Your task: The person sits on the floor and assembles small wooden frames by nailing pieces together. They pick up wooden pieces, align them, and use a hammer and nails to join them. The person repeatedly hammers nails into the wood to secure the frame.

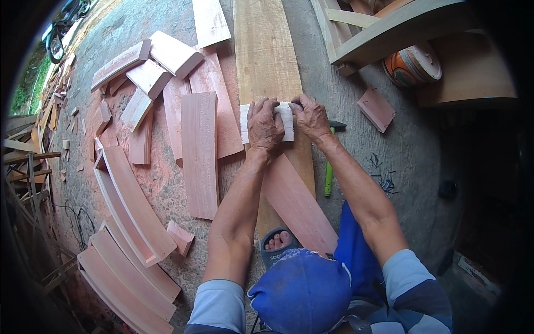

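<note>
A short pale wood block (287,129) lies crosswise on a long yellowish board (267,50) on the floor. The curled fingers of my left hand (266,126) press over its middle and grip it. At the block's right end my right hand (310,118) is closed on its edge, with the fingertips partly hidden. A pinkish board (300,203) runs slantwise from just below the block toward my knees. Right of the long board, partly behind my right forearm, lies a hammer (329,175) with a green handle and dark head.
Loose nails (387,182) and a small wood offcut (376,108) lie on the right. Pinkish boards (199,156) are piled at left, near curved box-like wooden pieces (136,206). A wooden frame (400,30) and an orange bucket (413,65) stand at far right.
</note>
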`<move>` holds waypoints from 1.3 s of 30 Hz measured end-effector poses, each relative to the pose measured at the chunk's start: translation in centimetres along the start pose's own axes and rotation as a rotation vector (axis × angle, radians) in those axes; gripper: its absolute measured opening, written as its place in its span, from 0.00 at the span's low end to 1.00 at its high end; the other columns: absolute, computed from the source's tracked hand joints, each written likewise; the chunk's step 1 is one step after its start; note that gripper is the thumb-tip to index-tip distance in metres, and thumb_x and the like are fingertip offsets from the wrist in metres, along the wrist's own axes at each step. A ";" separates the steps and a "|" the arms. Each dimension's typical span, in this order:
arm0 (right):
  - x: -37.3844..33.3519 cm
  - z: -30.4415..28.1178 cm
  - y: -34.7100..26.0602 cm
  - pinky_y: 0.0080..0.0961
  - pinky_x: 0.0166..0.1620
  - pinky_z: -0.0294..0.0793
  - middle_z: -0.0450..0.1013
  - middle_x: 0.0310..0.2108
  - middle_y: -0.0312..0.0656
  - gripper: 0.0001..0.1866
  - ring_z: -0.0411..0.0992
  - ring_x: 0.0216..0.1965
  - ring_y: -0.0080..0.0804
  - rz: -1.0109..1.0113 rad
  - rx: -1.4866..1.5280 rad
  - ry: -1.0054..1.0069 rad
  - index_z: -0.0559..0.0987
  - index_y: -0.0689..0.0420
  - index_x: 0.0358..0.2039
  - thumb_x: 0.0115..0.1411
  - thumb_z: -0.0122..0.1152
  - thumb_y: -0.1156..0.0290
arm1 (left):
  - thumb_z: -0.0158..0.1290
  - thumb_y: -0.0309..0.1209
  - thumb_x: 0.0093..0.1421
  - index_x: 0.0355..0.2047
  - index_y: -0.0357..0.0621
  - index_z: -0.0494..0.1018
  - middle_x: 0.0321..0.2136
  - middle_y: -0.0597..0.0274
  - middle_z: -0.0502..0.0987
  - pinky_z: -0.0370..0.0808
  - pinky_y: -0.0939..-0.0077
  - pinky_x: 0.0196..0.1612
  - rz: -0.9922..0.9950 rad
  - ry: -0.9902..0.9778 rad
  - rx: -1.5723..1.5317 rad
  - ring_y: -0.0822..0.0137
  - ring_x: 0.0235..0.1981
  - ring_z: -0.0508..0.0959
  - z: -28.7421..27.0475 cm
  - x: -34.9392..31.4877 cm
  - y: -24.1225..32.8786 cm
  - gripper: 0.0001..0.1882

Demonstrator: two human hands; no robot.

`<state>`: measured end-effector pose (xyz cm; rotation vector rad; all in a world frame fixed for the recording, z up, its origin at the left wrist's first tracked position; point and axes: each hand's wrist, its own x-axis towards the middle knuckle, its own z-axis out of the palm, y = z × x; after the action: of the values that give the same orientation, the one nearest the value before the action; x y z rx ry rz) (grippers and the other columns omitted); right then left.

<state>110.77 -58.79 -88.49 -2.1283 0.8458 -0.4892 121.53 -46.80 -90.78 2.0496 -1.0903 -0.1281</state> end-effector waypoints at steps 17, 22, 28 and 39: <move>0.4 0.1 0.0 0.47 0.40 0.79 0.80 0.33 0.57 0.09 0.80 0.37 0.59 -0.087 -0.078 -0.015 0.78 0.59 0.40 0.66 0.60 0.67 | 0.54 0.24 0.58 0.46 0.48 0.79 0.49 0.59 0.82 0.58 0.54 0.72 -0.028 0.011 -0.020 0.56 0.60 0.75 -0.1 0.4 -0.1 0.15; 0.8 -0.1 -0.2 0.44 0.39 0.79 0.80 0.34 0.55 0.08 0.81 0.37 0.54 -0.075 -0.135 -0.062 0.79 0.60 0.39 0.66 0.59 0.69 | 0.55 0.26 0.59 0.46 0.51 0.80 0.49 0.64 0.82 0.56 0.55 0.73 -0.036 -0.005 -0.041 0.57 0.59 0.75 -0.2 0.4 0.0 0.15; 0.9 0.7 0.6 0.45 0.41 0.81 0.80 0.34 0.53 0.10 0.81 0.37 0.53 -0.314 -0.195 -0.034 0.81 0.55 0.43 0.64 0.54 0.73 | 0.59 0.36 0.63 0.43 0.56 0.84 0.46 0.71 0.84 0.57 0.58 0.71 -0.012 0.028 -0.076 0.62 0.56 0.77 0.4 0.8 -0.9 0.10; -2.1 -1.8 0.4 0.40 0.54 0.77 0.78 0.48 0.53 0.28 0.78 0.49 0.51 -0.233 -0.148 -0.110 0.74 0.51 0.64 0.63 0.55 0.78 | 0.60 0.42 0.63 0.43 0.56 0.84 0.47 0.72 0.84 0.59 0.62 0.68 0.013 0.034 0.028 0.63 0.55 0.76 0.9 0.9 -0.9 0.11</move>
<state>108.04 -58.43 -87.78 -2.3813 0.5911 -0.4346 122.31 -47.70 -91.74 2.0618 -1.0896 -0.0716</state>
